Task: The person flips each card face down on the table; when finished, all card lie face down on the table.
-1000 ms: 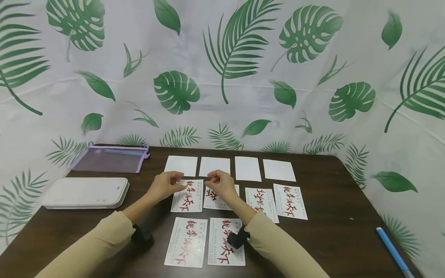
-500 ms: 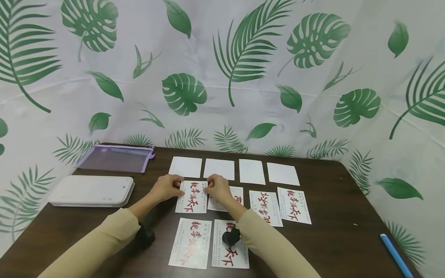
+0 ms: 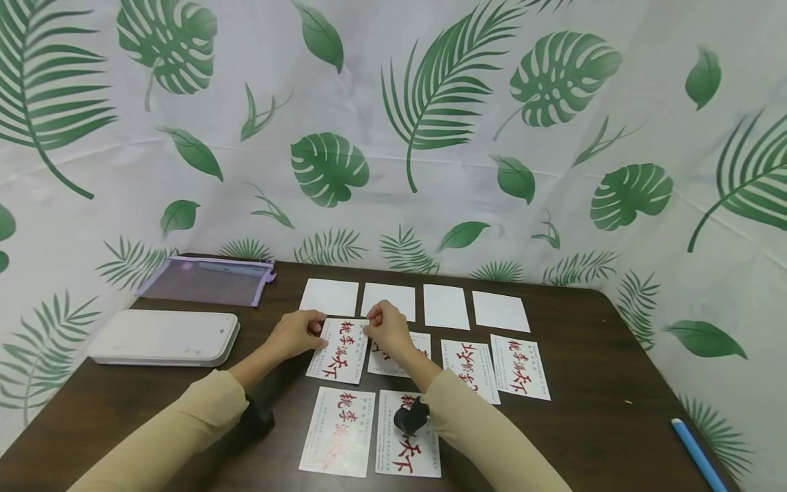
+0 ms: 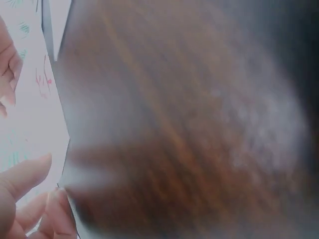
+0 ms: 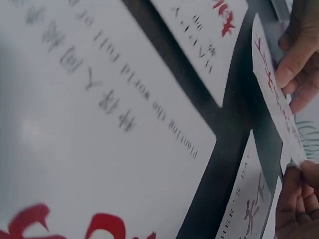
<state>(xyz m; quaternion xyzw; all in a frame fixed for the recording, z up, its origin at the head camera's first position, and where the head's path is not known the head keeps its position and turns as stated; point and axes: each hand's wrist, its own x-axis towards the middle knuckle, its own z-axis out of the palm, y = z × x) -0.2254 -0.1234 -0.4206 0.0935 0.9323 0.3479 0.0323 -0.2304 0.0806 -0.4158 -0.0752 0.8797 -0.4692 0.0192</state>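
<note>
Printed white cards with red calligraphy lie in rows on a dark wooden table. My left hand pinches the top left corner of one card in the middle row. My right hand pinches its top right corner. In the right wrist view the held card shows edge-on and tilted, its far edge raised off the table, with fingers of both hands at its corners. The left wrist view is blurred and shows my fingers beside the card.
Several blank white cards form the far row. More printed cards lie to the right and in front. A flat white case and a purple mesh pouch sit at the left. A blue pen lies at the right edge.
Both hands came down from just above the cards onto the middle-row card and took its top corners. The card now sits slightly tilted and raised.
</note>
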